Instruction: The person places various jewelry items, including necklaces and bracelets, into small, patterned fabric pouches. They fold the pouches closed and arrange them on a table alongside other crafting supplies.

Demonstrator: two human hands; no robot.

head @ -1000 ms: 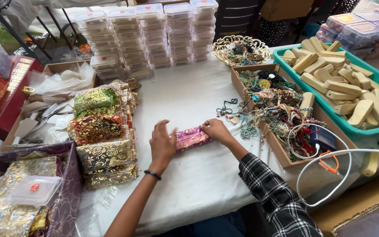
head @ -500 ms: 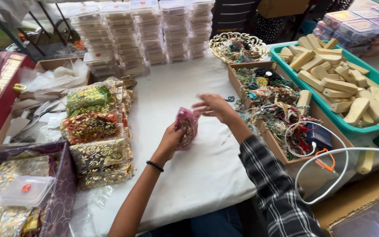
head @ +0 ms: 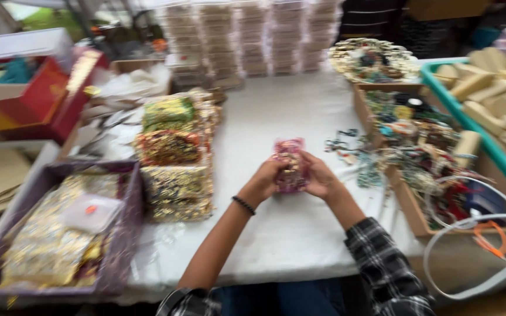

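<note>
Both my hands hold a small pink and gold packet [head: 289, 162] upright above the white table [head: 276, 234]. My left hand [head: 263, 181] grips its left side, with a dark bead bracelet on that wrist. My right hand [head: 319, 177] grips its right side, and a plaid sleeve covers that forearm. The frame is blurred, so the packet's contents do not show clearly.
Stacks of gold, green and red packets [head: 174, 153] lie left of my hands. A purple box [head: 125, 234] with gold packets sits at the near left. A cardboard tray of jewellery [head: 417, 152] and a green crate of beige boxes [head: 499, 99] stand right. Clear box stacks [head: 253, 35] line the back.
The packet lay flat on the table a second ago. My hands lifted it, turned it upright and brought it nearer to me. The camera has moved in closer.
</note>
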